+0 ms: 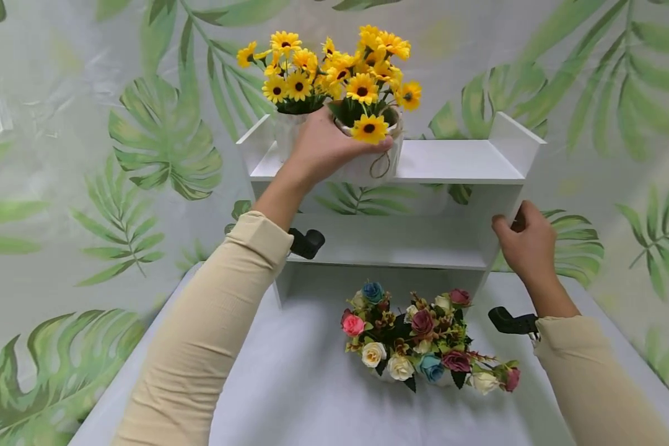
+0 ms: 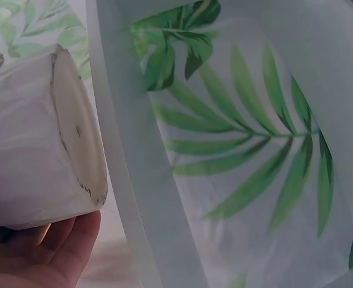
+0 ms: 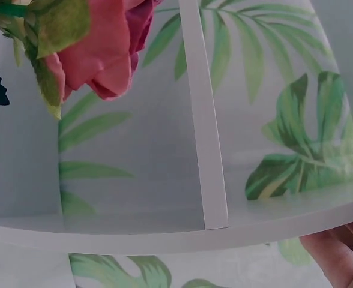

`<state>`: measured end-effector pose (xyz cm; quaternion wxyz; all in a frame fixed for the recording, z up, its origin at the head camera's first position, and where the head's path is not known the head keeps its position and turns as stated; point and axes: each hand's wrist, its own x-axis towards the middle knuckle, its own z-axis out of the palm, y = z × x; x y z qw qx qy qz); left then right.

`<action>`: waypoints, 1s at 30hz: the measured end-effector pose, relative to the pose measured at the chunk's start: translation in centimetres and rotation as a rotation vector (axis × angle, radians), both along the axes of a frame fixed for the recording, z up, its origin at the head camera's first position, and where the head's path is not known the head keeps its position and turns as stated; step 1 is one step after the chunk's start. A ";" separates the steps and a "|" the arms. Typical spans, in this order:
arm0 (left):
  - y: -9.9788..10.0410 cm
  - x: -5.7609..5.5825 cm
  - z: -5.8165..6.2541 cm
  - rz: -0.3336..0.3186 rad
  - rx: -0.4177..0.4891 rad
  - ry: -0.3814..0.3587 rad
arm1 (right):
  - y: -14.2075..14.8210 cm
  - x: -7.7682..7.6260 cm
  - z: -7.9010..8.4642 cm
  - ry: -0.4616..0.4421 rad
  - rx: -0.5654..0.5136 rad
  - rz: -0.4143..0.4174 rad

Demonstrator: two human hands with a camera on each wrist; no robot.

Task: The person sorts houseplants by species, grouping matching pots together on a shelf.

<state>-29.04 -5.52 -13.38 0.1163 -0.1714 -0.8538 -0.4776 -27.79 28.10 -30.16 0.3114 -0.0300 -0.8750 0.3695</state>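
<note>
My left hand (image 1: 326, 145) grips a white flower pot (image 1: 368, 168) of yellow daisy-like flowers (image 1: 362, 88). A twine loop hangs on its front. In the left wrist view the pot's underside (image 2: 77, 129) shows, beside the shelf's front edge and apart from it. A second white pot (image 1: 287, 131) with similar yellow flowers stands on the left end of the white shelf (image 1: 457, 158), partly hidden by my hand. My right hand (image 1: 526, 244) holds the shelf's right side panel (image 1: 498, 207). In the right wrist view only some fingers (image 3: 338, 255) show at that panel.
Below, on the white table (image 1: 290, 384), artificial roses (image 1: 424, 347) in pink, cream, blue and mauve stand before the shelf; their pots are mostly hidden. The middle board (image 1: 390, 238) lies under the top one. Leaf-patterned cloth (image 1: 167, 142) hangs behind.
</note>
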 end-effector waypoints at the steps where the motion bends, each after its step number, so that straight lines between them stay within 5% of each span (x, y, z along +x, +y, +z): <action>1: 0.3 -0.2 0.0 0.010 0.005 -0.015 | -0.1 -0.1 0.0 0.003 0.000 0.006; 7: 2.3 -1.4 -0.1 0.001 0.060 -0.072 | -0.1 -0.2 -0.1 0.001 -0.014 -0.008; 12: 3.7 -2.2 -0.3 0.072 0.020 -0.108 | 0.2 0.1 -0.2 -0.032 -0.006 -0.007; 20: 4.8 -3.5 -1.7 -0.032 0.182 -0.140 | 0.3 0.1 -0.1 -0.008 0.000 -0.005; 30: 4.3 -4.1 -2.5 -0.027 0.233 -0.128 | -0.3 0.0 -0.2 -0.006 0.003 -0.016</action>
